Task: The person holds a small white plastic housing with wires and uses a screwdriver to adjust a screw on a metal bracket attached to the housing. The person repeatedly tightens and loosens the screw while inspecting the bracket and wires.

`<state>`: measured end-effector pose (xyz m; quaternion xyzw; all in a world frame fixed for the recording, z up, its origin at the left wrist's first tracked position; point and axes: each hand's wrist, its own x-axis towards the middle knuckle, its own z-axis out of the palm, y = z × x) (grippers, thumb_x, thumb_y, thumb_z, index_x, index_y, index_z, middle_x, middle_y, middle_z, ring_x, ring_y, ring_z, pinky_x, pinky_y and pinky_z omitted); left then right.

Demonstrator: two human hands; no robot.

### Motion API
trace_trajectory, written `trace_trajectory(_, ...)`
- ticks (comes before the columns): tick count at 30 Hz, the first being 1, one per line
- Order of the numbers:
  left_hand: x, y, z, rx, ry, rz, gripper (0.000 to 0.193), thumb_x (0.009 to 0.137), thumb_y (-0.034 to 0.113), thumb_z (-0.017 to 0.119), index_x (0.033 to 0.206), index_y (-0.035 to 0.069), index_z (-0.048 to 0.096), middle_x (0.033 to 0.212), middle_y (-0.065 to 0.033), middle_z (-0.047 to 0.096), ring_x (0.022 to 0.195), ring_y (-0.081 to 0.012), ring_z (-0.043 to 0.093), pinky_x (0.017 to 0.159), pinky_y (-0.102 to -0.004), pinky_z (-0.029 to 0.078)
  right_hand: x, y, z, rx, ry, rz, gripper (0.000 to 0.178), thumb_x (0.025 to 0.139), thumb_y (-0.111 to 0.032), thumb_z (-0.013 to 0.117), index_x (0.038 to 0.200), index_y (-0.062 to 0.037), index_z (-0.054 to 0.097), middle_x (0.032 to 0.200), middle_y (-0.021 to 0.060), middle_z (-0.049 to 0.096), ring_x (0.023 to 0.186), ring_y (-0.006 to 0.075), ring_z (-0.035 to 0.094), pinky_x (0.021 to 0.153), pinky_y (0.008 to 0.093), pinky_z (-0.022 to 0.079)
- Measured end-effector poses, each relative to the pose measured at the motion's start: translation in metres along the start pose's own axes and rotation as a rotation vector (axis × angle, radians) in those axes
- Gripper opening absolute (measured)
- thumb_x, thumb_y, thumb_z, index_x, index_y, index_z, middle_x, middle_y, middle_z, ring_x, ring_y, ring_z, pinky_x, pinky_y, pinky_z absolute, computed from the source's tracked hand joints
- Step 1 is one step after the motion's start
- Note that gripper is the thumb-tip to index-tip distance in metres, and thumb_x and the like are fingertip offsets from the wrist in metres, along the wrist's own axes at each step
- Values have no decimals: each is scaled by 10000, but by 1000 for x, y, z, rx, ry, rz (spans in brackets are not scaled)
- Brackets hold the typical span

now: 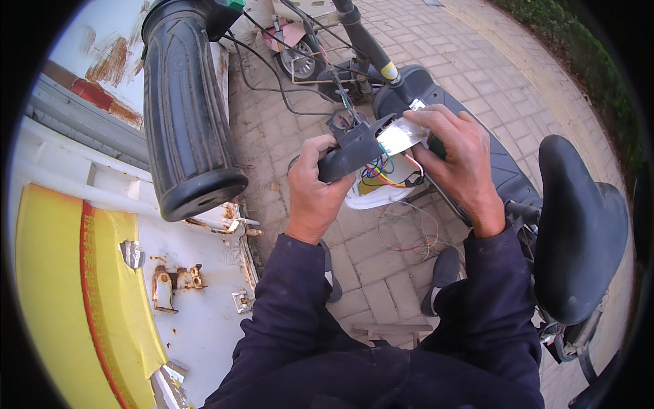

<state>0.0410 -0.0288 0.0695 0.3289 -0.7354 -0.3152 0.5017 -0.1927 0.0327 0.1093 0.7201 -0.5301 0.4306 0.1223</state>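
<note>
My left hand [315, 187] is closed around a black plastic housing [351, 153], thumb on top and fingers beneath. A flat, shiny silvery piece [402, 135] is pinched between the thumb and fingers of my right hand [463, 160], its edge against or very close to the housing. Something dark green shows in the right palm, mostly hidden. Below the two hands, a bundle of coloured wires [381, 176] hangs over a white plastic shell [378, 198]. More cables run up from the housing toward the far side.
A large black handlebar grip [194, 123] stands close at the left. Beside it is a rusty white panel [204, 327] with yellow sheeting [61, 273]. A black saddle [572, 225] is at the right. Thin loose wires [426, 242] lie on the paving near my shoes [446, 269].
</note>
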Motion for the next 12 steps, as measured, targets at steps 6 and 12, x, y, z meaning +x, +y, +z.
trace_trajectory(6,-3,-7,9,-73,73,-20,668,759,-49,791,1341,49,479,1075,-102,741,993,-149,692,902,-292,536,0,-1,-1,60,-13,9,414,711,-67,778,1122,-92,728,1002,47,726,763,258,629,674,358,434)
trace_trajectory(12,-4,-1,6,-95,36,-6,668,847,-71,761,1405,51,415,1177,-150,714,1004,-130,674,868,-242,522,-1,1,-2,-20,-58,9,433,709,-76,781,1137,-102,721,995,41,721,764,259,636,673,366,439)
